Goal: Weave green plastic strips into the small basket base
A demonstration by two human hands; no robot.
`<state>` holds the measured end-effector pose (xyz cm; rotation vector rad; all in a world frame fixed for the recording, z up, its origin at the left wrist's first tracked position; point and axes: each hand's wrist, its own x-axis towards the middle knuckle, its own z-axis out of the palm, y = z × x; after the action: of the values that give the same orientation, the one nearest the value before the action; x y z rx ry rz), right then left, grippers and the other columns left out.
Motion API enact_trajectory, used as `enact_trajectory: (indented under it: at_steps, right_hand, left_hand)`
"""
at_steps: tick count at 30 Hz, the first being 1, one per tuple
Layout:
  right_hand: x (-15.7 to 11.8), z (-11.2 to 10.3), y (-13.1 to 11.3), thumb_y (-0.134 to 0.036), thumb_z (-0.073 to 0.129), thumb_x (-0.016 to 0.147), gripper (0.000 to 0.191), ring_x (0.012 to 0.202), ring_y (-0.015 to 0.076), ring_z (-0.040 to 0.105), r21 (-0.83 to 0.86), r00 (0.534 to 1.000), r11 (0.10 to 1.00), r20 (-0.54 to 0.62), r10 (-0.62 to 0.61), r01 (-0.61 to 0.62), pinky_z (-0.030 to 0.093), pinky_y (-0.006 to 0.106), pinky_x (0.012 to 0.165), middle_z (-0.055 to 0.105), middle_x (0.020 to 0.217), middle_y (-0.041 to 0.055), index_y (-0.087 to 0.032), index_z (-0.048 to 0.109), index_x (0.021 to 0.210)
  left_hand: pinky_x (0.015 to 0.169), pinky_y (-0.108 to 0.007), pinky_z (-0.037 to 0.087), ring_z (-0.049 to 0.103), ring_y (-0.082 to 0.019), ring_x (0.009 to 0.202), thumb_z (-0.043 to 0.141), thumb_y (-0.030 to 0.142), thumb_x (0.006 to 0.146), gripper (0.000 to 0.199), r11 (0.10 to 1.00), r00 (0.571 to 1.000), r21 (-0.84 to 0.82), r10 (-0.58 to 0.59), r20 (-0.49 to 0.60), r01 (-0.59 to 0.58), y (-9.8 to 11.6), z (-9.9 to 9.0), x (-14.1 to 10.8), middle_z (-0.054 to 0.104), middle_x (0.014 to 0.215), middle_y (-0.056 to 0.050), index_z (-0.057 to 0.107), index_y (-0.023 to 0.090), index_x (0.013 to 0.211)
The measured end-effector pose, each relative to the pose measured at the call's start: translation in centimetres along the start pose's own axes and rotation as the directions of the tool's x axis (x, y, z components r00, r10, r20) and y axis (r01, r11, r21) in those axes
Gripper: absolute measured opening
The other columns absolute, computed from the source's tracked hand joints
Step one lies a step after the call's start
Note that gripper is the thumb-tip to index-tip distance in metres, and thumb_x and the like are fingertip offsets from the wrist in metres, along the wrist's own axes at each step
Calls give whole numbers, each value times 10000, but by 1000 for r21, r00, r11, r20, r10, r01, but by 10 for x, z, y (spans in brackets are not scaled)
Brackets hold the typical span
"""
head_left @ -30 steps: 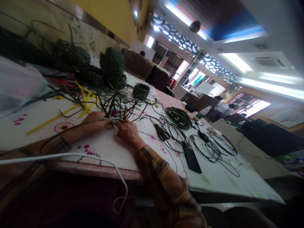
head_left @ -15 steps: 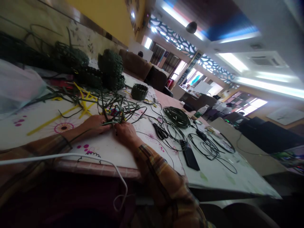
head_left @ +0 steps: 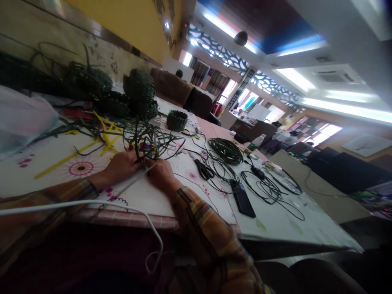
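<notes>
Both hands meet over the patterned white tablecloth, closed on a tangle of dark green flat strips (head_left: 153, 136) that fan up and away from me. My left hand (head_left: 122, 166) grips the strips from the left, its fingertips partly hidden among them. Close beside it, my right hand (head_left: 161, 173) pinches strips near their crossing. One pale, blurred strip runs from between the hands down to the left. Small red, blue and yellow bits (head_left: 142, 147) show behind the fingers. Past the tangle sits a small round woven green basket (head_left: 177, 120).
Stacked green woven pieces (head_left: 139, 92) stand at the back left, near yellow strips (head_left: 108, 136) and a clear plastic bag (head_left: 24, 118). On the right lie scissors (head_left: 204, 169), a coil of green cord (head_left: 226, 150) and a black phone (head_left: 243, 200). A white cable (head_left: 92, 201) crosses in front.
A strip that lay along my left forearm has swung away and now trails as a blur below the hands. Both hands stay together; the view has shifted slightly.
</notes>
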<state>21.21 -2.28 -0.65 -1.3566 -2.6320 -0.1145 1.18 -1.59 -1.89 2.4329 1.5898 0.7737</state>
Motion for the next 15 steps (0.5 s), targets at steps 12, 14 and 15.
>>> enact_trajectory:
  at_steps: [12,14,15]
  right_hand:
    - [-1,0,-3,-255,440,1073,458,933,216,757,47,986,986,-34,164,-163,464,278,754,824,1066,42,-350,635,1476]
    - [-4,-7,-9,-271,437,1086,446,931,208,749,24,986,986,-11,165,-165,470,272,745,816,1079,42,-352,621,1485]
    - [-8,-12,-12,-271,442,1090,450,940,207,743,6,990,990,0,140,-140,477,272,749,810,1096,45,-352,601,1503]
  left_hand:
    - [859,-349,507,707,-299,1075,524,390,1034,339,985,996,149,-84,-27,87,5,-12,-3,765,1162,-109,740,156,1148]
    - [889,-373,531,703,-294,1077,564,359,1042,297,983,994,142,-111,-18,113,3,-15,-5,755,1173,-106,733,149,1168]
    - [911,-395,551,701,-285,1079,592,359,1046,288,986,994,129,-108,-15,109,2,-15,-4,744,1192,-106,722,149,1195]
